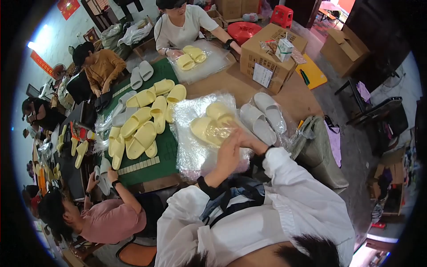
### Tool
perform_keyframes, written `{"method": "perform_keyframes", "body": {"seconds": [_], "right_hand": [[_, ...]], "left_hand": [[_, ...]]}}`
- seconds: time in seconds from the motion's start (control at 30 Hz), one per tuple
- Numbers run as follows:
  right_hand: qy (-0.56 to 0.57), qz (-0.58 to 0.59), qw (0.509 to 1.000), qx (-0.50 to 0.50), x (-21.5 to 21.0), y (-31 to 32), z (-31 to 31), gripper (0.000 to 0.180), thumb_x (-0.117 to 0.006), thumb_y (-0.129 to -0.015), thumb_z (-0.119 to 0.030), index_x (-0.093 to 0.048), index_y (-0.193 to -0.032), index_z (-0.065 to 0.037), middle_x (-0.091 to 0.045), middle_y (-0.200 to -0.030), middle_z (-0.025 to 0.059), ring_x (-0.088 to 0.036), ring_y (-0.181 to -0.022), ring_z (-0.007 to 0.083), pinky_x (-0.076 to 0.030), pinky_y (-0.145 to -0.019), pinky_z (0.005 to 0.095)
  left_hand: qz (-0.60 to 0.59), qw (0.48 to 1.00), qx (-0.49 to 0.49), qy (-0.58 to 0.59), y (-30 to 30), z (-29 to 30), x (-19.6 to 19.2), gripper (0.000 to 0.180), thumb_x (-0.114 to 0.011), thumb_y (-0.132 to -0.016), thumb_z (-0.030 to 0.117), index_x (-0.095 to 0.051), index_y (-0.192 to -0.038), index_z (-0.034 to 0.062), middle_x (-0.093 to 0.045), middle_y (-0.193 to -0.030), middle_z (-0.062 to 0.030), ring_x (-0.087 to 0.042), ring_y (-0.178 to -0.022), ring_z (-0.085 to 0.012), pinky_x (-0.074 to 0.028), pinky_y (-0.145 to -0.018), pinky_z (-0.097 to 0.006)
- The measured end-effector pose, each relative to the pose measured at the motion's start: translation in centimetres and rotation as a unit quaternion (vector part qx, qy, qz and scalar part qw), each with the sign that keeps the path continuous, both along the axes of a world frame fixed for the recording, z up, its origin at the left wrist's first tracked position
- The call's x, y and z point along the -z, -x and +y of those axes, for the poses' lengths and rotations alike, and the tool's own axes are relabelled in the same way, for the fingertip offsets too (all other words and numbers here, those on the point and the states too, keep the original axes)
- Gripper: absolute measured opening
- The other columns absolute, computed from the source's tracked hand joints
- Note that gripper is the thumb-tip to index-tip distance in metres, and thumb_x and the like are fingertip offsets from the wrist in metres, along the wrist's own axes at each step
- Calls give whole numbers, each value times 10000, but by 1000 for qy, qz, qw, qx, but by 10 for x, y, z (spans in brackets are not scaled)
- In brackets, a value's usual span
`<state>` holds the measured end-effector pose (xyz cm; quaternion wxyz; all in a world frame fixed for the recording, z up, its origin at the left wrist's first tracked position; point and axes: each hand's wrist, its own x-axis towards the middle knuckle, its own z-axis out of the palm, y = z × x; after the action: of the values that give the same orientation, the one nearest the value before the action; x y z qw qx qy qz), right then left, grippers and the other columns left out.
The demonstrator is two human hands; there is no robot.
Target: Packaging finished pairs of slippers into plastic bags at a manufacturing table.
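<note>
In front of me, a pair of pale yellow slippers [205, 129] lies inside a clear plastic bag on a stack of clear bags [189, 155]. My left hand [228, 153] is at the right end of the bagged pair, its fingers stretched out and seen edge-on. Close against it, my right hand [250, 139] reaches across with fingers extended over the plastic, partly hidden by the left. Whether either pinches a bit of film does not show clearly. Just right of my hands, grey slippers [262, 118] rest in clear plastic.
Loose yellow slippers [141, 135] are heaped on a green mat [167, 153] to my left. A cardboard box [271, 58] stands at the far right of the table. Across from me a co-worker [184, 26] handles bagged yellow slippers; another [111, 213] at left holds grey ones.
</note>
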<state>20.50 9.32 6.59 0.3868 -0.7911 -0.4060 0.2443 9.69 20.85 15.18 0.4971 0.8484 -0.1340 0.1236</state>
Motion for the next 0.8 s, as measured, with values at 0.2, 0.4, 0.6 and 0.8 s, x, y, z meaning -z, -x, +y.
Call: {"method": "perform_keyframes", "body": {"seconds": [0.2, 0.4, 0.6, 0.8], "right_hand": [[-1, 226, 973, 38, -27, 70, -30, 571, -519, -830, -162, -295, -1343, -44, -301, -1380, 184, -293, -1267, 288, -205, -1052, 356], [-70, -346, 903, 244, -43, 19, -4, 242, -480, -865, -213, -556, -1034, -57, -568, -1061, 141, -508, -1011, 313, -397, -845, 388], [-225, -224, 855, 409, -93, -46, -57, 220, -458, -902, -120, -550, -1081, -31, -569, -1060, 83, -524, -987, 190, -389, -896, 273], [-202, -58, 830, 517, -83, -36, -91, 254, -509, -880, -141, -594, -1043, 34, -632, -962, 107, -576, -853, 177, -437, -783, 279]], "left_hand": [[60, 998, 10, 33, -6, -3, -8, 334, -409, -868, 70, -483, -1182, -14, -499, -1200, -217, -474, -1108, -350, -362, -946, -375], [-83, 978, 23, -188, 5, -7, -12, 501, -510, -811, 122, -385, -1291, 54, -325, -1340, -183, -271, -1225, -421, -232, -1012, -484], [-2, 984, -18, -178, 20, 32, 14, 452, -524, -844, 200, -412, -1266, 83, -285, -1340, -211, -287, -1219, -391, -254, -993, -472], [69, 981, -79, -166, 38, 99, 67, 371, -538, -822, 165, -477, -1186, 133, -333, -1294, -209, -333, -1184, -388, -289, -967, -474]]}}
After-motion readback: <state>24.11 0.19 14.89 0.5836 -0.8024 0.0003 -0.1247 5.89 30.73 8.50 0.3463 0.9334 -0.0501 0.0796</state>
